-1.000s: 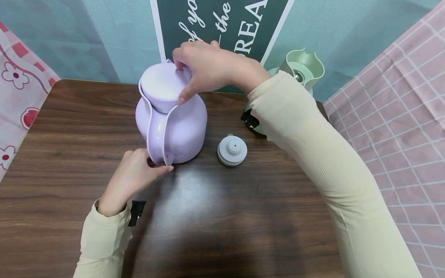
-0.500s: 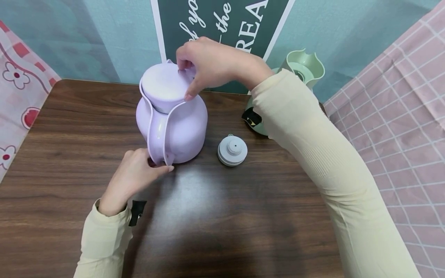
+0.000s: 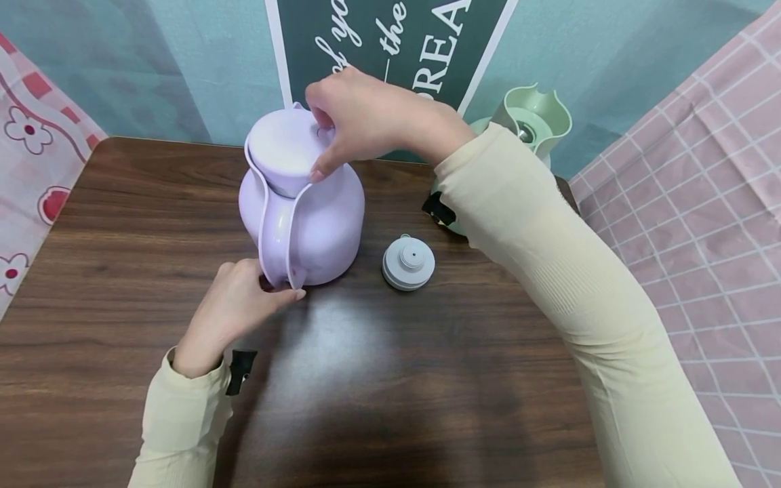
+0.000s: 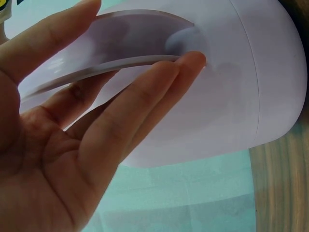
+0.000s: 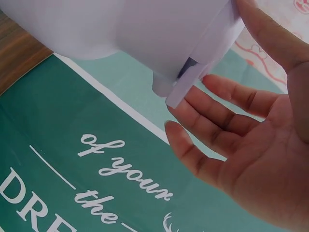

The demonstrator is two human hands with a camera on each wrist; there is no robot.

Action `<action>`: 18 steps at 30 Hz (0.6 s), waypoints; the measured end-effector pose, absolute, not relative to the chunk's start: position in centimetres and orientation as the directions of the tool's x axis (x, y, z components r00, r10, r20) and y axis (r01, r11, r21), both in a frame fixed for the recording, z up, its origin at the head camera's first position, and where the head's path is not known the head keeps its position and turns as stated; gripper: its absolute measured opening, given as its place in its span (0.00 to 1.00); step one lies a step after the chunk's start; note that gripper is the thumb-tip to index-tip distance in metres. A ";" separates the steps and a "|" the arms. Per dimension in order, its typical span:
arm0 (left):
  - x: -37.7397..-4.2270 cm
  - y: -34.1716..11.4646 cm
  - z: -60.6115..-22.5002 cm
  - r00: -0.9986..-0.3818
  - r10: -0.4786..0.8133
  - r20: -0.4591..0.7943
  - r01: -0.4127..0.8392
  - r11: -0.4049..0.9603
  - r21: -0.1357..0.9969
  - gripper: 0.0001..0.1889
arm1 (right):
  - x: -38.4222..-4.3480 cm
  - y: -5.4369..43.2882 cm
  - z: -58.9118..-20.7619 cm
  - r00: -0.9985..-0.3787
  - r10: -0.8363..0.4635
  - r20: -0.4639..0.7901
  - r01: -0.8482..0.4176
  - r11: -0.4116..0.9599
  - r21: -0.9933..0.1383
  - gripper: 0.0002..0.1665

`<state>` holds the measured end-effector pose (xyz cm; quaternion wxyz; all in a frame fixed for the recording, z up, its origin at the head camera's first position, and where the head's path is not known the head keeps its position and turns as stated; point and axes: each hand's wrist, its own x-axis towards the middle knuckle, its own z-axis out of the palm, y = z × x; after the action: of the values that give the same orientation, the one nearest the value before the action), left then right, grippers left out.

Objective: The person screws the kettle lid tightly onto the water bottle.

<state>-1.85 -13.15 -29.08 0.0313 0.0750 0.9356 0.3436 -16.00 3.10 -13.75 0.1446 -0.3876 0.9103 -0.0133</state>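
Observation:
A lavender thermos jug (image 3: 332, 230) stands upright near the table's back edge, its handle toward me. My left hand (image 3: 234, 305) is around that handle, thumb on one side and long, fairly straight fingers on the other, as the left wrist view shows. On top sits the round lavender lid (image 3: 287, 146), within the jug's raised collar. My right hand (image 3: 366, 118) reaches across and grips the lid's right side, thumb at the near edge and fingers at the far edge. In the right wrist view a narrow dark gap (image 5: 186, 68) shows beside the lid's rim.
A grey-white stopper (image 3: 408, 263) with a raised nub lies on the brown wooden table (image 3: 390, 379), right of the jug. Behind my right sleeve (image 3: 549, 257) stands a light green jug (image 3: 539, 122) with an open top. A dark green lettered board (image 3: 390, 41) leans at the back.
My right hand shifted slightly right on the lid, then back left, its thumb now lower on the near edge. The left hand and the jug have stayed in place.

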 end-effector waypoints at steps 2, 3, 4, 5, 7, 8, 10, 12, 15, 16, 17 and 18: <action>-1.9 -13.2 -29.1 -0.987 0.163 -0.008 0.118 0.751 0.650 0.13 | -16.1 3.2 -13.7 -0.658 -0.704 -0.266 -0.696 0.704 -0.142 0.29; -1.9 -13.2 -29.1 -0.987 0.162 -0.008 0.118 0.752 0.649 0.13 | -16.2 3.3 -13.6 -0.658 -0.701 -0.274 -0.692 0.707 -0.146 0.29; -1.9 -13.2 -29.1 -0.987 0.161 -0.009 0.117 0.753 0.647 0.13 | -16.3 3.4 -13.6 -0.660 -0.697 -0.280 -0.687 0.711 -0.151 0.29; -1.9 -13.2 -29.1 -0.987 0.160 -0.010 0.115 0.753 0.647 0.12 | -16.3 3.5 -13.6 -0.661 -0.694 -0.285 -0.683 0.714 -0.153 0.29; -1.9 -13.1 -29.1 -0.987 0.158 -0.010 0.114 0.755 0.646 0.12 | -16.5 3.6 -13.6 -0.667 -0.686 -0.291 -0.675 0.722 -0.154 0.29; -1.9 -13.1 -29.2 -0.987 0.157 -0.009 0.114 0.756 0.645 0.11 | -16.5 3.6 -13.6 -0.668 -0.684 -0.293 -0.674 0.723 -0.153 0.29; -1.9 -13.1 -29.1 -0.987 0.157 -0.010 0.114 0.755 0.646 0.11 | -16.5 3.5 -13.6 -0.670 -0.683 -0.292 -0.672 0.725 -0.152 0.29; -1.9 -13.2 -29.1 -0.987 0.159 -0.013 0.112 0.752 0.650 0.12 | -16.5 3.5 -13.6 -0.673 -0.681 -0.290 -0.672 0.726 -0.146 0.30; -1.9 -13.2 -29.0 -0.987 0.158 -0.021 0.107 0.753 0.649 0.12 | -16.4 3.4 -13.6 -0.675 -0.682 -0.281 -0.673 0.725 -0.145 0.30; -1.9 -13.1 -29.1 -0.987 0.157 -0.022 0.106 0.756 0.646 0.12 | -16.3 3.3 -13.6 -0.677 -0.681 -0.277 -0.672 0.727 -0.145 0.30; -1.9 -13.1 -29.1 -0.987 0.158 -0.023 0.105 0.755 0.648 0.13 | -16.3 3.3 -13.7 -0.680 -0.680 -0.275 -0.671 0.728 -0.142 0.30; -1.9 -13.1 -29.1 -0.987 0.157 -0.023 0.105 0.755 0.647 0.13 | -16.2 3.3 -13.7 -0.682 -0.680 -0.271 -0.670 0.729 -0.142 0.30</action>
<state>-1.91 -13.14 -29.09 0.0380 0.0702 0.9359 0.3430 -16.23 3.28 -13.69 0.1541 -0.3680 0.9168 -0.0154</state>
